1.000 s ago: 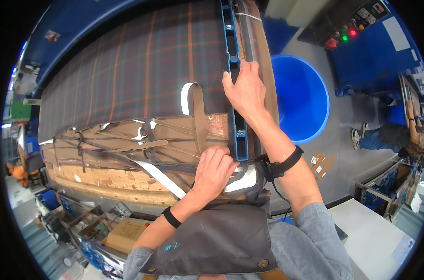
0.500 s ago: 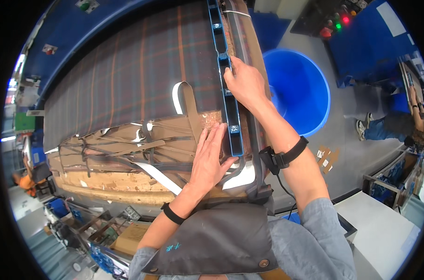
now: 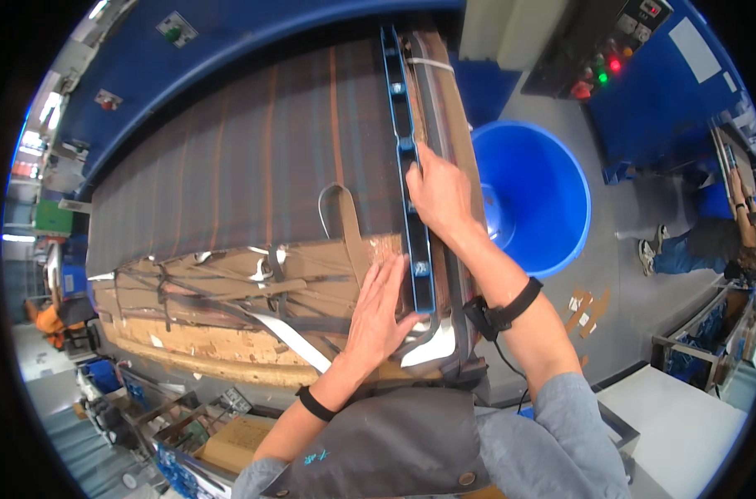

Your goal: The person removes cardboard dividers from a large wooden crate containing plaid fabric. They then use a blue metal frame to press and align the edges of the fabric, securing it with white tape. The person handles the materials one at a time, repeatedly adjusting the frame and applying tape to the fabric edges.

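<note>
A long, narrow blue cutting die (image 3: 421, 268) with cross braces lies along the right side of dark plaid sheet material (image 3: 253, 158). My right hand (image 3: 443, 193) grips the die's right wall near its middle, thumb on top and fingers curled. My left hand (image 3: 380, 308) lies flat with its fingers stretched out, beside the die's near end, on the layered material. Just beyond its fingertips is a speckled tan patch (image 3: 385, 247). A brown strap (image 3: 350, 237) loops up from the plaid sheet next to it.
Cut strips and brown offcuts (image 3: 220, 279) lie tangled over the worn wooden board (image 3: 220, 345). A large blue bin (image 3: 553, 200) stands on the floor at the right. Blue machinery (image 3: 253, 58) borders the far side. Another person (image 3: 702, 241) is at the far right.
The view has tilted, so the die, sheet and bin sit lower in the picture. Both hands keep about the same places against the die.
</note>
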Available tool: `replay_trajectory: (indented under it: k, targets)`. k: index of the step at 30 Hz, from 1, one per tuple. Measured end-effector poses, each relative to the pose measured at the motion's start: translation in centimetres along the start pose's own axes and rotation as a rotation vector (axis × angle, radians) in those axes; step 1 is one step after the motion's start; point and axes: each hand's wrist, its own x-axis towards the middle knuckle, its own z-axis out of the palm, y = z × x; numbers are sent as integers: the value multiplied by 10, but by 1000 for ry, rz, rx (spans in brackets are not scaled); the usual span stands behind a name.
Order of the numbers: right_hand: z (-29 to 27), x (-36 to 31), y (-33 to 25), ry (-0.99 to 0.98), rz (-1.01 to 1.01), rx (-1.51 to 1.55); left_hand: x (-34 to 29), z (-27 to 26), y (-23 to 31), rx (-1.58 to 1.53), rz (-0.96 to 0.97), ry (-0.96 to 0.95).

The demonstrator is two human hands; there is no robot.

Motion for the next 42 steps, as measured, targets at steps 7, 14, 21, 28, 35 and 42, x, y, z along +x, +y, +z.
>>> replay_trajectory:
  k: [7,14,21,28,35,42]
  targets:
    - [-1,-2,0,-36,66,3,9,0,-2,52,21,-46]
    - [-5,-6,-6,-9,44,39,8,0,-5,61,55,-47]
    - [1,-7,-3,1,21,44,10,-3,-3,27,30,-84]
    - [-4,-5,-6,-31,98,108,10,-3,-7,35,49,-87]
    - [-36,-30,8,12,140,383,11,-11,-5,-2,14,-178]
    - [-83,-101,29,28,435,374,14,-14,-5,-33,-6,-210]
